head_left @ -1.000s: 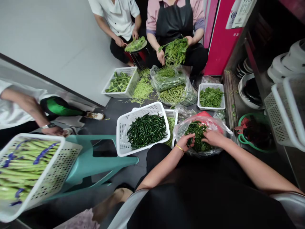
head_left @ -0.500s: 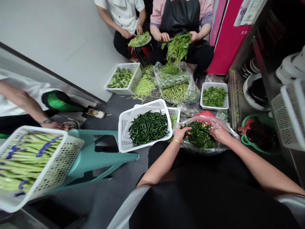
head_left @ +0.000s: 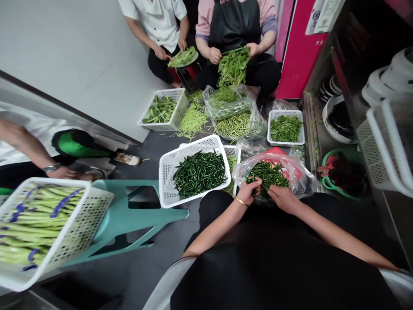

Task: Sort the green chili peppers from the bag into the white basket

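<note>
A clear plastic bag [head_left: 305,174] lies open in front of my lap, holding thin dark green chili peppers [head_left: 269,172]. At the bag's near left edge, my left hand [head_left: 251,191] is closed with curled fingers around a few chili peppers. My right hand [head_left: 284,199] is just beside it, fingertips pinched together over the near side of the pile. What those fingertips hold is too small to make out. To the left stands a white perforated basket [head_left: 166,189] heaped with more dark green chili peppers [head_left: 200,174].
A teal stool [head_left: 121,211] on the left bears a basket of long green stalks [head_left: 41,224]. Across from me two people handle leafy greens [head_left: 235,64]; another person's arm [head_left: 24,140] is at far left. A green basin [head_left: 329,185] and shelving stand right.
My right hand has moved left and nearer to me, beside my left hand. My left hand has drawn slightly toward me. The view has shifted a little.
</note>
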